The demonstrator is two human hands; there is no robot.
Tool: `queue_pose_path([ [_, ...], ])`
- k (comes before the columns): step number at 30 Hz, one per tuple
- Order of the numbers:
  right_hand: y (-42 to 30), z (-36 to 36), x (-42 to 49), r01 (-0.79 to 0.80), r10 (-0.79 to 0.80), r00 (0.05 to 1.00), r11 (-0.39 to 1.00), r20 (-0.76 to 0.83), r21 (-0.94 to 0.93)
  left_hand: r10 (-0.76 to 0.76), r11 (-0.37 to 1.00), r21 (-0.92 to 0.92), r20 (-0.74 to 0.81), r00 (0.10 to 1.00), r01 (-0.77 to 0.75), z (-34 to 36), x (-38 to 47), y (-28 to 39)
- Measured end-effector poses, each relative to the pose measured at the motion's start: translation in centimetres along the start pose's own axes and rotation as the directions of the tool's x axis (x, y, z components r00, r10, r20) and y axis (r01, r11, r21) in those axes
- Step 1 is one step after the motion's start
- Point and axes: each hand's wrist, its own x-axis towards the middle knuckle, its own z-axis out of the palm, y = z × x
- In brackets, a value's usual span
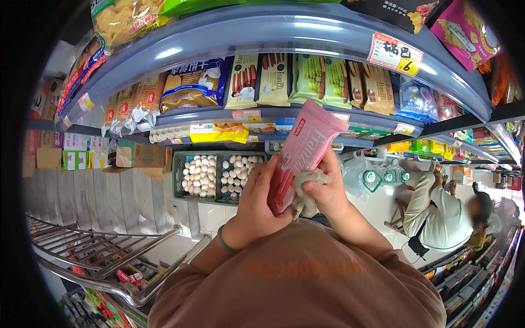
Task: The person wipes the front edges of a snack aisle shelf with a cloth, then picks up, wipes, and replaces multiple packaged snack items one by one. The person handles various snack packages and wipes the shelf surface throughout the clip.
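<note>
A pink Franzzi biscuit packet (305, 143) is held up, tilted, in front of my chest. My left hand (258, 197) grips its lower left side, thumb near the bottom end. On the packet's right side, my right hand (324, 180) holds it together with a crumpled grey-white cloth (309, 192), which lies against the wrapper. Behind the packet, a shelf edge (205, 116) carries cream Franzzi packets (242, 82), green ones (309, 80), brown ones (378, 88) and a blue bag of biscuits (195, 84).
Crates of eggs (199, 176) stand on the floor below the shelves. Large clear water bottles (363, 176) are to their right. A seated person (443, 217) is farther right. A metal railing (123, 287) runs at lower left, and an upper shelf edge (266, 30) juts out above.
</note>
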Motion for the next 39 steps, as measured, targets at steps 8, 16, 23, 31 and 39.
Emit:
queue_pose_path([
  [8, 1.0, -0.7, -2.3, -0.061, 0.063, 0.998, 0.993, -0.017, 0.097, -0.256, 0.219, -0.843, 0.437, 0.862, 0.492, 0.5, -1.4, -1.2],
  [16, 0.0, -1.4, -4.4, 0.067, -0.112, 0.983, 0.957, -0.145, -0.281, -0.039, -0.358, -0.759, 0.594, 0.803, 0.544, 1.4, -3.0, -1.5],
  [23, -3.3, -3.8, -3.6, 0.204, -0.314, 0.920, 0.894, -0.234, -0.398, -0.134, -0.325, -0.810, 0.550, 0.825, 0.487, 3.6, -3.0, 1.5],
  [31, -5.6, -4.8, -6.5, 0.418, -0.266, 0.909, 0.596, 0.322, -0.686, -0.230, -0.494, -0.788, 0.525, 0.820, 0.367, 7.0, -3.8, 3.2],
  [39, -6.4, -9.1, -6.6, 0.384, -0.161, 0.916, 0.620, 0.367, -0.684, -0.272, -0.407, -0.870, 0.406, 0.872, 0.278, 10.0, -5.5, 4.3],
])
